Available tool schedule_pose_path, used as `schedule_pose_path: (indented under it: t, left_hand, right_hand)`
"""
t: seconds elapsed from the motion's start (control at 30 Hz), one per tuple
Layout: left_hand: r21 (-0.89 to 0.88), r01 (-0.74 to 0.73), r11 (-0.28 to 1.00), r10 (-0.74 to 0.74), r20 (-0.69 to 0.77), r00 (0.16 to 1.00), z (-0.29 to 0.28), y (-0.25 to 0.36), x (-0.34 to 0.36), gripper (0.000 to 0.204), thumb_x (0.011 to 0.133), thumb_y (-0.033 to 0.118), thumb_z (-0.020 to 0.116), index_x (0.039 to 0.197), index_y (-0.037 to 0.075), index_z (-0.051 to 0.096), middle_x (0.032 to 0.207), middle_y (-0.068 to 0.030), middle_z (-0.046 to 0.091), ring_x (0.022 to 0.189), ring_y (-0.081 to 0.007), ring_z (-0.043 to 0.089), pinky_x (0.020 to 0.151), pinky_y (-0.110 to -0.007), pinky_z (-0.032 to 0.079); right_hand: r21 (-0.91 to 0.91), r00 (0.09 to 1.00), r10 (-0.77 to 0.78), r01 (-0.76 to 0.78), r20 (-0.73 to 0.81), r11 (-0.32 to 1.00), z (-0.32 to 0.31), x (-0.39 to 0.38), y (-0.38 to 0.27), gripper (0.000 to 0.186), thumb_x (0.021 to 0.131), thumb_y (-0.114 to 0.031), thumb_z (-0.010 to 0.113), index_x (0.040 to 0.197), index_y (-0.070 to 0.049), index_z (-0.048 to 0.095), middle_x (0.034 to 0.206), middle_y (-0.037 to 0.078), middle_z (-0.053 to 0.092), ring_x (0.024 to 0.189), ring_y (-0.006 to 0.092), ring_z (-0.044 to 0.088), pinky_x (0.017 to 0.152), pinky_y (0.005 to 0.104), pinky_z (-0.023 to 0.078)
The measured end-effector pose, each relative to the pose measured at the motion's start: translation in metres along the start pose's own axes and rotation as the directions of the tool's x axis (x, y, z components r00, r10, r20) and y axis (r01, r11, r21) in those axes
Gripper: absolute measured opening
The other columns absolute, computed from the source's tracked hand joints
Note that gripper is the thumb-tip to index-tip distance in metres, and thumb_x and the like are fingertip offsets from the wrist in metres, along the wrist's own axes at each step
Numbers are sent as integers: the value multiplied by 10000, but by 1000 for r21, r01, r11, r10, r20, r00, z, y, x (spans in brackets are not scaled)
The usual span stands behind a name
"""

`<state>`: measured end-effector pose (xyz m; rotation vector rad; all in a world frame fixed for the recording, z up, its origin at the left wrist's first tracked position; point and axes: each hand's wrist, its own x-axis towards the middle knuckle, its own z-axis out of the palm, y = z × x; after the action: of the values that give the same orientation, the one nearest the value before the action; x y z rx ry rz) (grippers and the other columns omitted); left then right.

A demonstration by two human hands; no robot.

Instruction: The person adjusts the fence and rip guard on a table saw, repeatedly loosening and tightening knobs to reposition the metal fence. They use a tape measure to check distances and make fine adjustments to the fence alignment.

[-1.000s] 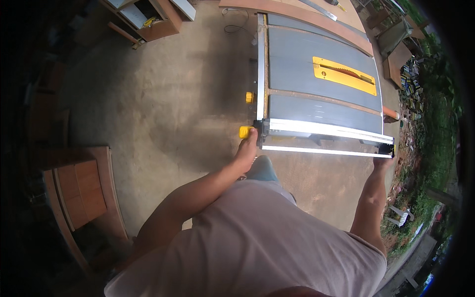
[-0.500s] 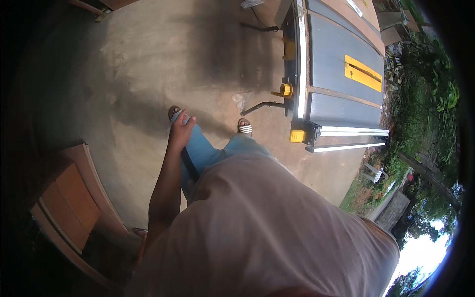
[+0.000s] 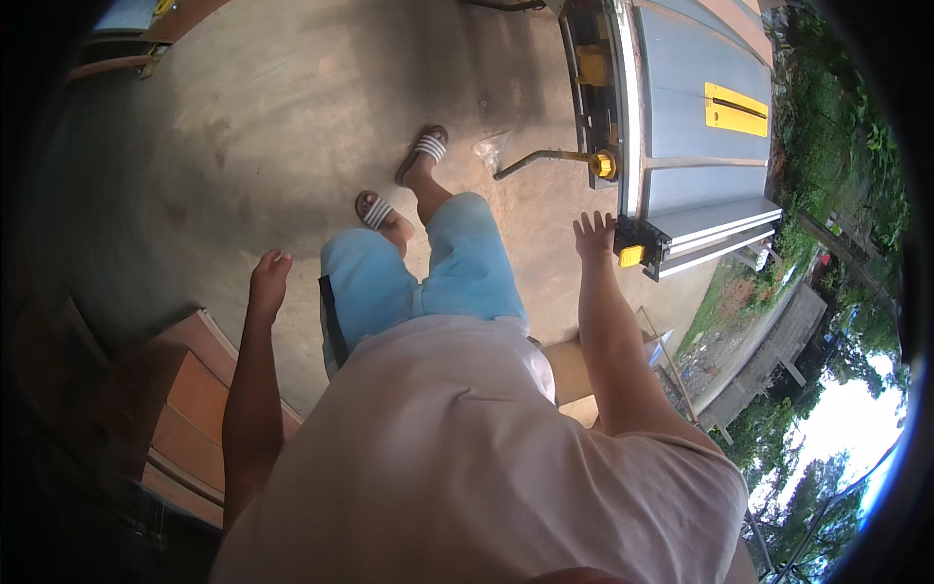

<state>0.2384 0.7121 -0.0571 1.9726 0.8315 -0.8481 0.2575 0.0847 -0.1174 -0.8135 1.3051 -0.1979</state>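
Observation:
My right hand (image 3: 594, 237) is raised at the near end of a table saw (image 3: 693, 117), its fingers spread and nothing in them. It is right beside the black end of the saw's fence (image 3: 715, 234), which carries a yellow lever (image 3: 630, 256); whether the hand touches it I cannot tell. A yellow knob (image 3: 604, 164) sits on the saw's front just beyond my fingers. My left hand (image 3: 269, 282) hangs out to the left over the floor, fingers curled in, with no object visible in it.
A yellow throat plate (image 3: 736, 108) lies in the saw's grey top. A bent metal bar (image 3: 533, 161) sticks out from the saw over the concrete floor (image 3: 292, 127). Brown wooden furniture (image 3: 199, 394) stands at the lower left. Greenery (image 3: 827, 136) lies beyond the saw.
My right hand has come into view beside the saw's fence. My left hand has swung left, away from my leg. My feet have shifted, and the saw sits slightly farther right in view.

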Motion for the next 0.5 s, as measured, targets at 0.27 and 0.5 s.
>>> schedule_pose_path:
  t: [0.27,0.5]
  left_hand:
    - [392,108,914,-177,143,974,-53,40,-10,574,899,343,580,1309,-49,489,1096,-195,633,1007,-264,603,899,-355,450]
    - [578,-61,814,-53,179,982,-89,172,34,555,912,333,566,1312,-46,490,1180,-211,607,1095,-269,583,936,-351,441]
  right_hand:
    - [693,979,-195,95,66,714,42,66,0,425,982,-359,380,1351,-148,384,1360,82,406,1260,312,411,1052,504,323]
    - [913,890,-433,49,144,404,12,54,2,361,967,-344,415,1239,-131,518,1207,73,549,1153,270,519,1001,470,395]
